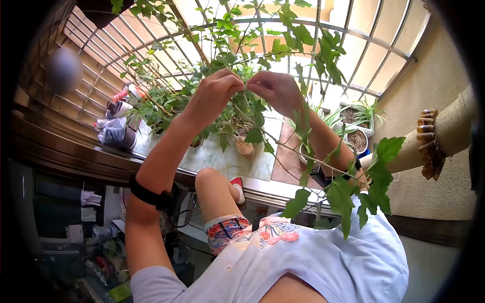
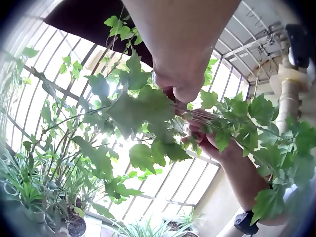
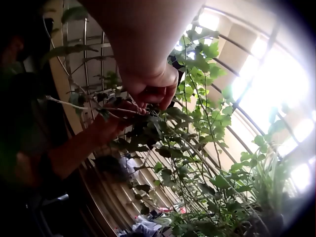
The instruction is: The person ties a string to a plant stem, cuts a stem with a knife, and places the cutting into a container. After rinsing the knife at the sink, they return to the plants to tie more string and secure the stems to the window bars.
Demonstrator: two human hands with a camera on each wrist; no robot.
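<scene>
In the head view a long leafy vine stem (image 1: 290,147) slants from between the two hands down to the right forearm, with broad lobed leaves (image 1: 341,199) near its lower end. My left hand (image 1: 212,96) pinches at the stem's upper part with thumb and fingers bent. Close beside it, nearly fingertip to fingertip, the right hand (image 1: 279,92) pinches the same stretch. In the left wrist view thin stems (image 2: 200,118) pass by the fingers, and large leaves (image 2: 143,111) cover part of the left hand. The right wrist view shows the stem (image 3: 74,104) running past both hands.
Metal window bars (image 1: 374,40) curve behind the plants. Potted plants stand on the sill (image 1: 207,164), including a pot (image 1: 357,141) at right and a small brown pot (image 1: 246,147) below the hands. A thick pipe (image 1: 454,121) crosses at right. One bent knee (image 1: 214,184) rests by the sill.
</scene>
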